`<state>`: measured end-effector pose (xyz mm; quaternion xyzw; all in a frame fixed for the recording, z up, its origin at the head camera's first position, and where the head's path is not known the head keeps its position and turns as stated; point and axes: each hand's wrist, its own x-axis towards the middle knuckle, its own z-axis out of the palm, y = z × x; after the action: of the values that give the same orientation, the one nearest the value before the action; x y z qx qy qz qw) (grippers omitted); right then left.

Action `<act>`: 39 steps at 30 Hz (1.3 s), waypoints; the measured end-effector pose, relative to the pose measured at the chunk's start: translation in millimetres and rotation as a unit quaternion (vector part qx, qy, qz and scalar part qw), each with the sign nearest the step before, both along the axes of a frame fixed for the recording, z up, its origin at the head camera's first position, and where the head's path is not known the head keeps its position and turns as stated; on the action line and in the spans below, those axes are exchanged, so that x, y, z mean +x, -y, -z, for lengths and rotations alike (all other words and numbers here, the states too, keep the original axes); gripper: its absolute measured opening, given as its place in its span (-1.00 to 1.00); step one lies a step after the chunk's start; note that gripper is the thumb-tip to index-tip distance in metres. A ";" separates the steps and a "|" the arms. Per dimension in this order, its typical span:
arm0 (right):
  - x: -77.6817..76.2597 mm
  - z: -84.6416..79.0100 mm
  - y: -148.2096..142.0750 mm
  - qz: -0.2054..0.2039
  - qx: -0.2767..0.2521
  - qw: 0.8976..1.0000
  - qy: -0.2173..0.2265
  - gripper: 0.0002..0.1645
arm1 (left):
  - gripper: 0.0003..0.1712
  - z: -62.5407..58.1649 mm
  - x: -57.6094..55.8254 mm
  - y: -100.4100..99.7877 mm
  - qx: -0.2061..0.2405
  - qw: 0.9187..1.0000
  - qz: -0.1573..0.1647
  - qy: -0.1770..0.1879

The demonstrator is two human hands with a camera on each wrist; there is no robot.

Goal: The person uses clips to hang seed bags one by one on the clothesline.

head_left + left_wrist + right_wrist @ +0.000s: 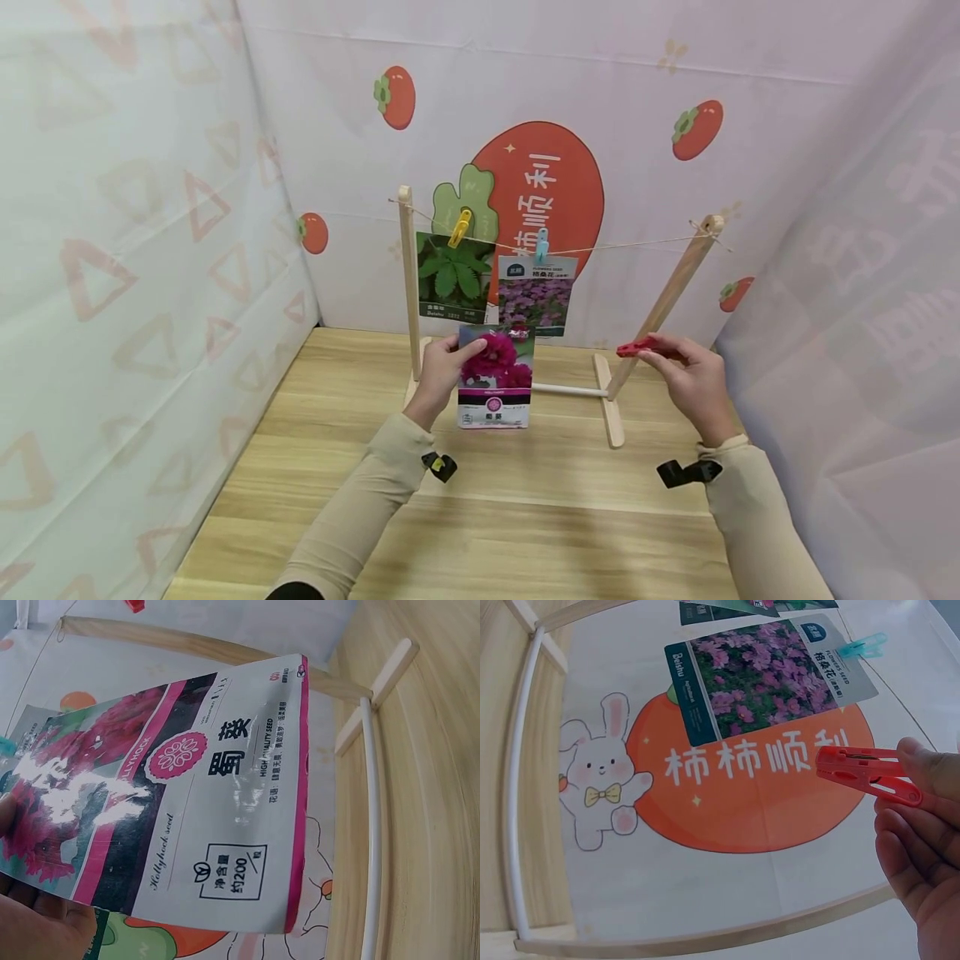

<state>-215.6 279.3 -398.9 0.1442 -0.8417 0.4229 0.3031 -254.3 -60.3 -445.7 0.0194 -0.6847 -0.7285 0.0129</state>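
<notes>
My left hand pinches a hollyhock seed packet by its upper left edge, thumb on the front. The packet hangs upright, in front of and below the string. In my right hand a red clothespin is pinched between thumb and fingers, near the right post; the right wrist view shows its jaws together. On the string, a yellow clothespin holds a green-leaf seed packet. Beside it a light blue clothespin holds a purple-flower seed packet.
The string runs between a left wooden post and a right wooden post that leans outward. A white rod joins their feet on the wooden table. A printed cloth backdrop stands behind and along both sides.
</notes>
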 end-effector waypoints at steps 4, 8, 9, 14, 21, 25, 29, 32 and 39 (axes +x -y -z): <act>-3.1 -6.2 1.3 -0.002 -0.017 1.000 -0.015 -0.68 | -0.63 -4.3 -2.2 -6.2 0.011 1.000 0.005 -0.004; -8.4 -13.1 1.0 0.005 -0.015 0.999 -0.032 -0.68 | -0.62 -7.6 -5.3 -14.1 0.018 1.000 0.010 -0.005; -10.2 -14.7 0.7 0.006 -0.013 0.999 -0.035 -0.68 | -0.61 -8.3 -6.1 -16.1 0.015 1.000 0.008 -0.004; -19.6 -24.2 0.5 -0.005 -0.007 0.999 -0.041 -0.69 | -0.61 -10.4 -12.5 -26.2 0.013 1.000 0.008 -0.001; -30.8 -38.4 -0.8 -0.028 0.002 0.998 -0.059 -0.67 | -0.60 -18.5 -16.5 -45.1 0.035 0.999 0.037 -0.008; -36.5 -47.8 -2.3 -0.020 0.026 0.998 -0.055 -0.69 | -0.61 -22.3 -16.2 -56.2 0.028 0.998 0.047 -0.010; -43.0 -55.2 -4.6 -0.014 0.051 0.997 -0.051 -0.70 | -0.60 -23.8 -16.4 -66.6 0.033 0.998 0.054 -0.007; -47.3 -61.0 -5.6 -0.016 0.058 0.997 -0.055 -0.70 | -0.61 -25.3 -16.2 -73.9 0.038 0.998 0.057 -0.007; -53.6 -80.8 -6.4 -0.026 0.098 0.993 -0.062 -0.75 | -0.63 -32.2 -16.0 -89.8 0.035 0.998 0.056 -0.001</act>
<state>-269.2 285.8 -318.1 0.2207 -0.8550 0.3359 0.3279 -270.3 29.4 -413.5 -0.0191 -0.6589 -0.7515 -0.0282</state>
